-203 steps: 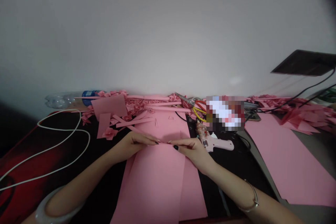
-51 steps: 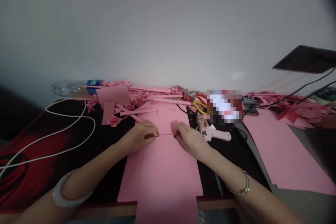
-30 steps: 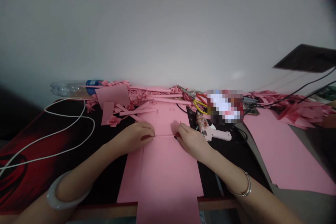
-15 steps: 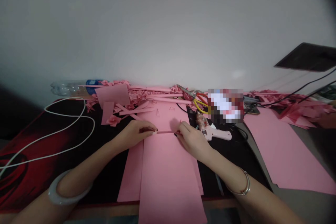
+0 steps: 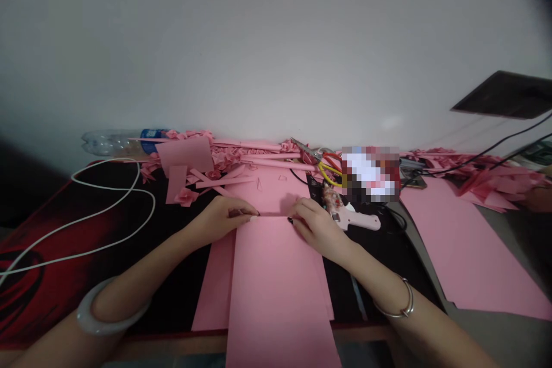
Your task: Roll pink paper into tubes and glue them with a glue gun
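A long sheet of pink paper (image 5: 276, 282) lies in front of me and hangs over the desk's near edge, with more pink paper (image 5: 214, 293) beneath it. My left hand (image 5: 219, 219) pinches the far left corner of the top sheet between thumb and fingers. At the far right corner, my right hand (image 5: 317, 227) is closed on the same edge, its thumb on the paper. Between the hands the far edge runs straight, with a narrow strip along it that looks folded. The fingertips beneath the paper are partly hidden.
Beside my right hand lies a glue gun (image 5: 356, 219). Scissors with yellow handles (image 5: 331, 175), pink paper rolls and paper flowers (image 5: 185, 196) line the wall. A plastic bottle (image 5: 114, 144) lies back left, near a white cable (image 5: 149, 218). More pink sheets (image 5: 470, 253) are at right.
The raised strip at the paper's far edge now lies flatter between my hands. My right fingers have shifted slightly along the edge; my left hand has barely moved.
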A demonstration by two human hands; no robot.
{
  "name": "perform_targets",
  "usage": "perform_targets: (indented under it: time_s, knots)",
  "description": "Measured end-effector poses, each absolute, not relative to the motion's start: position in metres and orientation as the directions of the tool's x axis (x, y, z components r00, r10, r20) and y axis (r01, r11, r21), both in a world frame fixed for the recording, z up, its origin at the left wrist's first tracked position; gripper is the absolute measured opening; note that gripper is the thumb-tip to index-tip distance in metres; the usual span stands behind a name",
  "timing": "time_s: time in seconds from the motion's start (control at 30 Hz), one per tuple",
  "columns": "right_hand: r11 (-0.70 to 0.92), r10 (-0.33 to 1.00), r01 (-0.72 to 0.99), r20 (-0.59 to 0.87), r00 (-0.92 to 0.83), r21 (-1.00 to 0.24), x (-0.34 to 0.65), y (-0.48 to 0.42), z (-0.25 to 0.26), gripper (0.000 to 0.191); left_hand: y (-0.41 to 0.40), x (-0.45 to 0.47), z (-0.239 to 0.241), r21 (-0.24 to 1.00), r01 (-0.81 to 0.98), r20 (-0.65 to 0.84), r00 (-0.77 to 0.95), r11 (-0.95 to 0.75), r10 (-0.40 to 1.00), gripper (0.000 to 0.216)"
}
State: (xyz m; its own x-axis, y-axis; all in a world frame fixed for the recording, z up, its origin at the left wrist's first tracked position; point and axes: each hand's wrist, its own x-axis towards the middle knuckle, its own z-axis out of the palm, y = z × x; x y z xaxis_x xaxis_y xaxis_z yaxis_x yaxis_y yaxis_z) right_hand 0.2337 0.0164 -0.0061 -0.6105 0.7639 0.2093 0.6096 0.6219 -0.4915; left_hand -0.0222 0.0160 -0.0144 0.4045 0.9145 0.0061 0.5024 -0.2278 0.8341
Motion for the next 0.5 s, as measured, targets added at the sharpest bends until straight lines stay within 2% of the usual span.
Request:
perform_targets:
  time_s: [0.1,0.17,0.33,0.5]
  knots:
    - [0.549,0.786,0.581,0.135,-0.603,-0.601,0.2342,0.0165,-0.0059,0.014,0.0172,-0.0234,-0.0144,0.849,0.492,-0.02,0.39,-0.19,0.921,0.02]
    - [0.531,0.789,0.575,0.116,-0.603,-0.622,0.2338,0.0159,-0.0063,0.015,0.0187,-0.0247,-0.0144,0.846,0.497,-0.016,0.385,-0.193,0.923,0.021]
    - [0.527,0.806,0.581,0.147,-0.574,-0.62,0.2323,0.0154,-0.0084,0.015,0.0215,-0.0259,-0.017,0.813,0.517,0.07,0.372,-0.269,0.925,0.019]
    - [0.563,0.807,0.598,0.223,-0.547,-0.571,0.234,0.0192,-0.0124,0.017,0.0212,-0.0239,-0.0219,0.704,0.537,0.255,0.42,-0.465,0.871,0.018]
